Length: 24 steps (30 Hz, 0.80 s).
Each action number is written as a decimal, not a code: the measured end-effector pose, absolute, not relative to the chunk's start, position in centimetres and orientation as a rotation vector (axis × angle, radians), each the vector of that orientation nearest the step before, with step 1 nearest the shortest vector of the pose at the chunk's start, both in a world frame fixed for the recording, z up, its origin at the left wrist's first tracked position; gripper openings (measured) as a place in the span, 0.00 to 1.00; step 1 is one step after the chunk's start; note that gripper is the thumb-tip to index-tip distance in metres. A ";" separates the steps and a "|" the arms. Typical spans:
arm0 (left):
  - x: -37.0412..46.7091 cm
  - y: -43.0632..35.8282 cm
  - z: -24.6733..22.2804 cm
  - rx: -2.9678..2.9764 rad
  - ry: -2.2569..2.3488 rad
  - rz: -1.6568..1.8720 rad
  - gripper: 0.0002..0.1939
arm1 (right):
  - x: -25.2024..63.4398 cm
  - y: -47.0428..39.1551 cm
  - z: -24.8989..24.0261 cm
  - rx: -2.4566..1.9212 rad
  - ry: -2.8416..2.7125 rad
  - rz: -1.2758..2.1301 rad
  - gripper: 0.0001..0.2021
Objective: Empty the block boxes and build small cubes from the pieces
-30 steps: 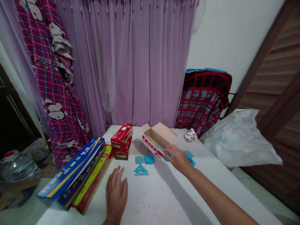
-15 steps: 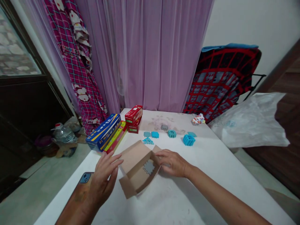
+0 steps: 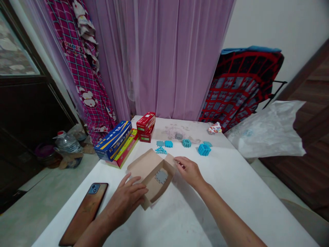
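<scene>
Two hands, head view: both on the open cardboard box [image 3: 153, 177], mid-desk [image 3: 231, 192].
Left hand [image 3: 127, 200]: fingers curled over the box's near wall, gripping.
Right hand [image 3: 189, 169]: fingers resting on the far flap, loosely spread.
Inside box: one grey puzzle piece [image 3: 161, 176].
Beyond: blue puzzle pieces [image 3: 204, 149].
Left: phone [image 3: 84, 212].

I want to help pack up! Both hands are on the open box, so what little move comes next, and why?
Probably the right hand reaches for a blue piece: the open box, steadied by the left hand, holds only one grey piece, while others lie loose on the table.
</scene>
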<state>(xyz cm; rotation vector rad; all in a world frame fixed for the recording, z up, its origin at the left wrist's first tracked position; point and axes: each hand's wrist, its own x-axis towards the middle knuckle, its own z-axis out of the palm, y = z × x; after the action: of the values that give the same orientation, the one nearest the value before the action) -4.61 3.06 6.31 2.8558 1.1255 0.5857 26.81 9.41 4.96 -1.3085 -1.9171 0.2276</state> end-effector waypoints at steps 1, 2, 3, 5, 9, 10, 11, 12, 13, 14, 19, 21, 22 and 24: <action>-4.4 3.2 6.0 2.856 1.126 0.599 0.13 | 26.6 9.6 4.8 -1.311 -1.898 0.280 0.15; -4.1 3.3 5.8 2.850 1.130 0.613 0.11 | 26.3 9.8 4.6 -1.309 -1.880 0.323 0.15; -3.9 3.5 5.6 2.839 1.137 0.629 0.08 | 26.0 10.1 4.5 -1.307 -1.855 0.357 0.15; -3.3 3.7 5.3 2.813 1.162 0.680 0.07 | 25.3 10.9 4.3 -1.306 -1.798 0.413 0.15; -2.3 3.6 5.0 2.802 1.237 0.785 0.09 | 23.7 13.0 4.2 -1.288 -1.744 0.492 0.14; -2.1 3.5 5.0 2.809 1.253 0.778 0.09 | 23.3 13.5 4.2 -1.280 -1.743 0.497 0.14; -1.9 3.4 5.0 2.817 1.265 0.758 0.09 | 23.0 13.9 4.2 -1.268 -1.743 0.496 0.14; -1.7 3.2 5.0 2.822 1.279 0.736 0.10 | 22.8 14.3 4.2 -1.252 -1.744 0.488 0.14; -1.6 3.1 5.0 2.821 1.298 0.728 0.10 | 22.7 14.6 4.1 -1.235 -1.745 0.475 0.14; -1.5 3.1 5.0 2.816 1.314 0.734 0.10 | 22.8 14.7 4.0 -1.221 -1.743 0.457 0.13; -1.8 3.6 4.6 2.740 1.342 0.738 0.09 | 24.6 14.6 2.6 -1.326 -1.607 0.461 0.11; -2.0 3.8 4.5 2.720 1.310 0.728 0.08 | 25.4 14.1 1.6 -1.412 -1.567 0.549 0.12; -2.2 3.9 4.5 2.716 1.294 0.730 0.08 | 25.8 13.7 1.1 -1.444 -1.571 0.589 0.12; -2.6 3.9 4.7 2.719 1.279 0.717 0.07 | 26.2 13.1 0.1 -1.482 -1.605 0.626 0.13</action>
<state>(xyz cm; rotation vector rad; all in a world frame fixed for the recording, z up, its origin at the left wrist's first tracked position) -2.58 3.92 4.69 2.7192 1.2792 0.7165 26.16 13.14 0.09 -1.4819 -1.6047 0.6258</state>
